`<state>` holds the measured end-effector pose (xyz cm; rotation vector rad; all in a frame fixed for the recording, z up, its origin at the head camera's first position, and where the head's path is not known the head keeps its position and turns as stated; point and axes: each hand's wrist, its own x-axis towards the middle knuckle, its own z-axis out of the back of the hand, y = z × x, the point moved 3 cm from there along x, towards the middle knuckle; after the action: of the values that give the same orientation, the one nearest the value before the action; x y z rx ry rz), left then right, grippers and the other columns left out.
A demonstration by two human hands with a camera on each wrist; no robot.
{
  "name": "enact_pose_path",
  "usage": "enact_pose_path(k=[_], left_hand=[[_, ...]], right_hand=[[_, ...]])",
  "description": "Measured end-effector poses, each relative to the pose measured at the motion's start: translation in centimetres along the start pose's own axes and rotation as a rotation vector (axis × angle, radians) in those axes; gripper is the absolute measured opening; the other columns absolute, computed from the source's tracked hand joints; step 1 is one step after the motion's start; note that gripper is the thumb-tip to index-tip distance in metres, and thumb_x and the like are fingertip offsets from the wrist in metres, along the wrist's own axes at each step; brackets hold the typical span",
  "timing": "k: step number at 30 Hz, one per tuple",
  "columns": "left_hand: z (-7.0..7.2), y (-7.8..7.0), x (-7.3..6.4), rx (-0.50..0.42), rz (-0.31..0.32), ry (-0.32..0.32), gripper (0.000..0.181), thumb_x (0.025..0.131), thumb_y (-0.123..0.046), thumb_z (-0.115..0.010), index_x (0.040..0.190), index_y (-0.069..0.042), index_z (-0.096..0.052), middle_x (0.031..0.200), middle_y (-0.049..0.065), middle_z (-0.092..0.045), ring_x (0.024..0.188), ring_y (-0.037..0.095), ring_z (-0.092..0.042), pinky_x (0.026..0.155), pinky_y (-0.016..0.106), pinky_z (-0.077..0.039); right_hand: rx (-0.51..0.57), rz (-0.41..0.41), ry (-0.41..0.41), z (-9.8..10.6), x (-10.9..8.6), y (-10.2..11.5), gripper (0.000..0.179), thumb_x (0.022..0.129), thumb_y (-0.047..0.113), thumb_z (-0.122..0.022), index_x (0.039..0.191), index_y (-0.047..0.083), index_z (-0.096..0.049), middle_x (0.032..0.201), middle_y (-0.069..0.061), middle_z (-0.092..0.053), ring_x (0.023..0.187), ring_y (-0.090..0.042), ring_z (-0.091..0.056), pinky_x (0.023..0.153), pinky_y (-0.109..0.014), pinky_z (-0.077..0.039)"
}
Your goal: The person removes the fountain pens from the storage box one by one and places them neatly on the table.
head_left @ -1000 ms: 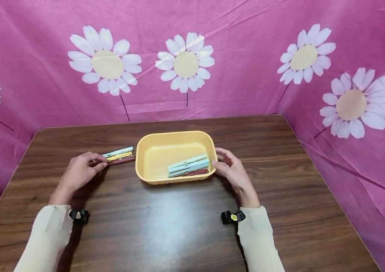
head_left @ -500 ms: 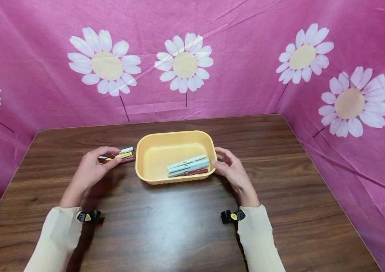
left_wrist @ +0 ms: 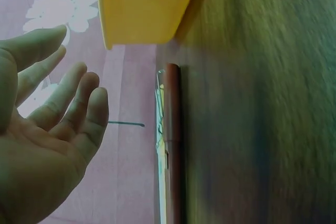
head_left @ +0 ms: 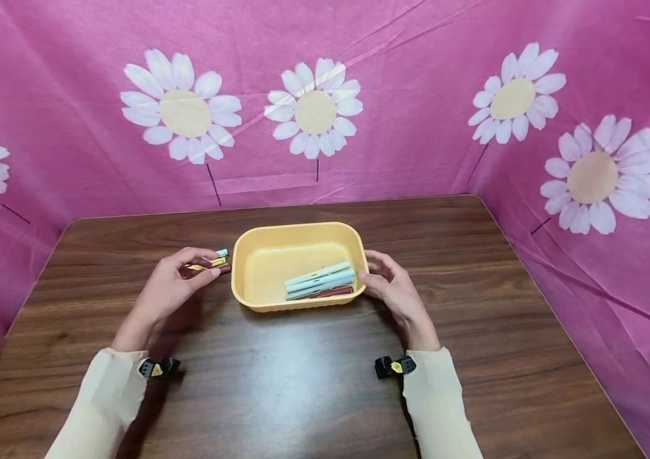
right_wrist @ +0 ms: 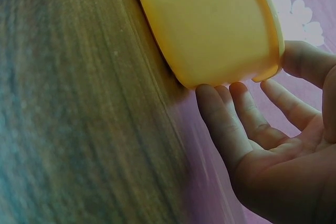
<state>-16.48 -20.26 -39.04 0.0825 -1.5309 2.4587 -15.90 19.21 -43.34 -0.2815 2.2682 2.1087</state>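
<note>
Left of a yellow plastic box [head_left: 252, 302] lie a light blue pen [head_left: 222, 253], a yellow pen [head_left: 219, 261] and a dark red pen [head_left: 224, 269], side by side. Over them hovers my left hand [head_left: 172, 284], hiding their left ends. The left wrist view shows its fingers loosely bent, apart from the dark red pen [left_wrist: 174, 114]. At the box's right end, my right hand [head_left: 396, 290] holds the wall, thumb at the rim and fingertips against the outside [right_wrist: 210, 30]. Several pens [head_left: 319, 280], pale green, light blue, grey and dark red, lie inside the box.
Everything stands on a dark brown wooden table [head_left: 279, 395]. A pink cloth [head_left: 399, 127] with white daisies hangs behind it and along both sides. Black straps with small cameras sit at both wrists.
My left hand has moved right along the pens toward the box, now covering more of them. My right hand stays at the box, and the pens have not visibly moved.
</note>
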Motion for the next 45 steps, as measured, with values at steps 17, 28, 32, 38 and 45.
enact_pose_path(k=[17, 28, 32, 38, 45], left_hand=[[-2.5, -2.8, 1.3, -0.141, -0.023, 0.100, 0.035, 0.091, 0.000, -0.073, 0.124, 0.007, -0.063, 0.119, 0.025, -0.065, 0.109, 0.021, -0.063, 0.087, 0.022, -0.052], [-5.4, -3.5, 1.9, -0.194, -0.008, 0.223, 0.039, 0.092, -0.003, -0.074, 0.128, 0.005, -0.063, 0.129, 0.026, -0.061, 0.112, 0.047, -0.060, 0.088, 0.028, -0.053], [-5.9, -3.7, 2.2, -0.219, 0.010, 0.240, 0.039, 0.092, -0.005, -0.074, 0.128, 0.005, -0.063, 0.131, 0.026, -0.060, 0.113, 0.047, -0.060, 0.091, 0.030, -0.052], [-6.8, -3.9, 2.9, -0.182, -0.012, 0.283, 0.038, 0.093, -0.004, -0.073, 0.128, 0.005, -0.063, 0.128, 0.024, -0.062, 0.119, 0.037, -0.059, 0.093, 0.037, -0.052], [-8.6, -3.6, 3.4, -0.138, -0.027, 0.335, 0.038, 0.094, -0.005, -0.072, 0.130, 0.004, -0.062, 0.123, 0.022, -0.066, 0.117, 0.036, -0.061, 0.092, 0.040, -0.053]], right_hand=[[-0.010, -0.025, -0.011, 0.1, 0.0, 0.2, 0.053, 0.098, 0.002, -0.064, 0.147, 0.001, -0.046, 0.136, -0.029, -0.051, 0.104, -0.019, -0.064, 0.086, -0.032, -0.057], [-0.013, -0.028, -0.010, -0.1, 0.0, 0.1, 0.052, 0.098, 0.001, -0.064, 0.147, 0.000, -0.045, 0.136, -0.029, -0.051, 0.103, -0.020, -0.065, 0.086, -0.032, -0.057], [-0.012, -0.027, -0.006, -0.1, 0.0, 0.2, 0.053, 0.098, 0.002, -0.064, 0.147, 0.000, -0.045, 0.136, -0.030, -0.051, 0.103, -0.020, -0.065, 0.086, -0.033, -0.057], [-0.008, -0.026, -0.004, -0.1, -0.1, 0.2, 0.052, 0.098, 0.001, -0.063, 0.147, 0.000, -0.045, 0.136, -0.030, -0.051, 0.102, -0.019, -0.065, 0.086, -0.032, -0.057], [-0.008, -0.024, -0.007, -0.1, -0.1, 0.2, 0.052, 0.098, 0.000, -0.063, 0.147, 0.000, -0.045, 0.135, -0.030, -0.051, 0.101, -0.018, -0.065, 0.085, -0.032, -0.057]])
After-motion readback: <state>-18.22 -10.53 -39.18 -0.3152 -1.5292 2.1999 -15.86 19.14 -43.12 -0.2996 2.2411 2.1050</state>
